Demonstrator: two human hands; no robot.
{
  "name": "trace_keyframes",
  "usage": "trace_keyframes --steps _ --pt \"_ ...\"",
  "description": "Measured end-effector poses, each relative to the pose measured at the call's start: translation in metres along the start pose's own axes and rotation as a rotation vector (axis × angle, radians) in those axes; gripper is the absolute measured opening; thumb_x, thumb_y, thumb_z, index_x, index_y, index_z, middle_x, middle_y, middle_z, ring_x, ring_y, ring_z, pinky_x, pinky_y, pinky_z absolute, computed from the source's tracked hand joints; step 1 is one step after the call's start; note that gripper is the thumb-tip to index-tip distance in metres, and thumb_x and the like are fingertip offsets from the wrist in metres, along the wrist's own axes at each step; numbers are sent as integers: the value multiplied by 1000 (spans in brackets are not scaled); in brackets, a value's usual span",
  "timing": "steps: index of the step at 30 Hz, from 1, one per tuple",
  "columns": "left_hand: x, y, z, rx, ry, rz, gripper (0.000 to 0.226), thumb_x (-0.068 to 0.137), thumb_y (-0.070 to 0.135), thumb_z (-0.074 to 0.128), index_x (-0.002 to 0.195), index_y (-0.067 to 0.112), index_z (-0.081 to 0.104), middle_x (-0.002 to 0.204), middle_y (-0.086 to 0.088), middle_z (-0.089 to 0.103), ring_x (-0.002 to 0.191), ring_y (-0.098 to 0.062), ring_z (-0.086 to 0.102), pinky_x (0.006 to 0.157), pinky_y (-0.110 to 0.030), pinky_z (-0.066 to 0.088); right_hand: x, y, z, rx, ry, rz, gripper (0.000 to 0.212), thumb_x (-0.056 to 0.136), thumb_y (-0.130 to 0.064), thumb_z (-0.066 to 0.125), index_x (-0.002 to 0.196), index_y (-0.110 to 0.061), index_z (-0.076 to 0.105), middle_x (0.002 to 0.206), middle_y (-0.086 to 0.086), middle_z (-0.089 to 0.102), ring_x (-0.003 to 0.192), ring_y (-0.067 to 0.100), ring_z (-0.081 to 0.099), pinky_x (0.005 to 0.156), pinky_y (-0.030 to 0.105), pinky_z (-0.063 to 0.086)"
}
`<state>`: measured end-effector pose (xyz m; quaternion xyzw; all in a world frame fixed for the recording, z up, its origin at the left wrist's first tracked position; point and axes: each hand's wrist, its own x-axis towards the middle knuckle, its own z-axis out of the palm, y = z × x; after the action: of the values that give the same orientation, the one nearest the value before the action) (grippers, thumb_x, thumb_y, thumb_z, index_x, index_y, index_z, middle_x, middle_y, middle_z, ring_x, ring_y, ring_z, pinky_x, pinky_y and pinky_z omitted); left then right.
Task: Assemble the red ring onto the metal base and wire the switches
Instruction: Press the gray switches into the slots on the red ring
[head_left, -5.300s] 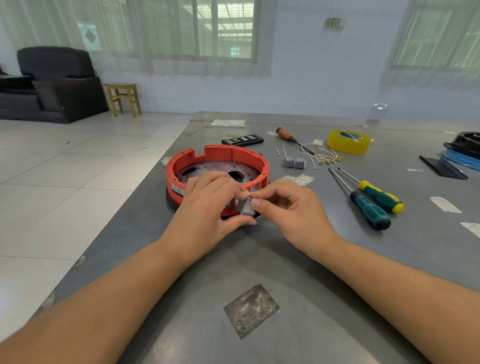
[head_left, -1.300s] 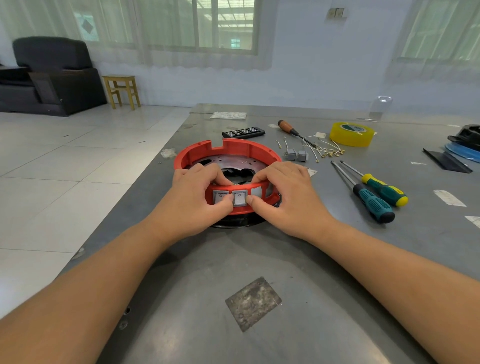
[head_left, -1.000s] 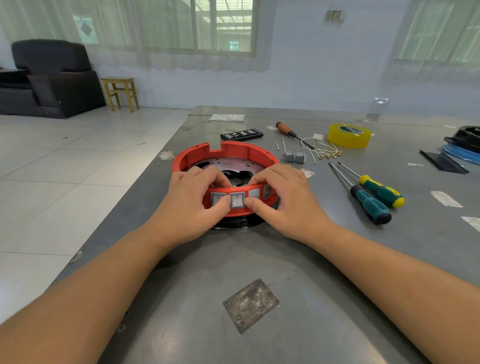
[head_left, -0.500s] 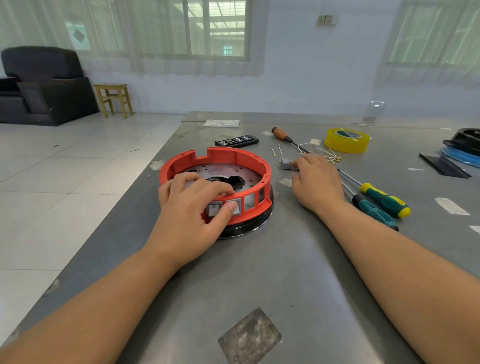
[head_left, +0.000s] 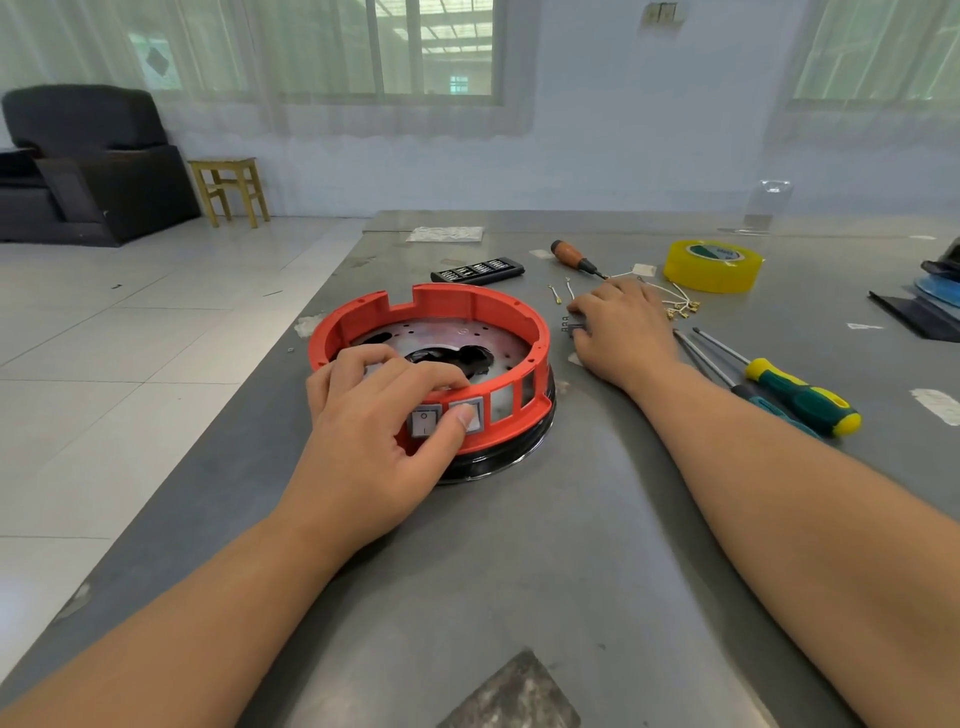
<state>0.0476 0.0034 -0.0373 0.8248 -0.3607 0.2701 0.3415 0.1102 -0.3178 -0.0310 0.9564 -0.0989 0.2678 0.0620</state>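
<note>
My left hand (head_left: 363, 441) grips the red ring (head_left: 431, 332), seated on the metal base (head_left: 498, 460); two switches (head_left: 425, 422) fitted. Right hand (head_left: 621, 327) covers a loose switch; its grip I cannot tell. Wiring remains.

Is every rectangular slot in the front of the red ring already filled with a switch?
No: the red ring holds two switches at the front, while the two slots to their right stand open.

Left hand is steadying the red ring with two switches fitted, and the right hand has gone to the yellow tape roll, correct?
Not quite. The head view shows the right hand over the loose gray switches beside the wires; the yellow tape roll lies untouched beyond it. The left hand does steady the red ring with two switches fitted.
</note>
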Motion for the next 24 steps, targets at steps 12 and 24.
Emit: trace_keyframes --steps 12,24 --pt "-11 18 -10 34 -11 -66 35 95 49 51 115 30 73 104 19 64 121 -17 47 108 -36 22 -97 -38 -66 597 141 -28 29 87 -17 70 115 -12 70 110 2 53 96 19 60 91 36 52" --pt "-18 31 -13 138 -22 11 38 95 41 49 116 19 72 112 6 66 120 -26 52 104 -40 29 -172 -62 -118 792 202 -226 41 84 -17 82 120 -16 62 111 -10 63 98 -13 51 88 4 38"
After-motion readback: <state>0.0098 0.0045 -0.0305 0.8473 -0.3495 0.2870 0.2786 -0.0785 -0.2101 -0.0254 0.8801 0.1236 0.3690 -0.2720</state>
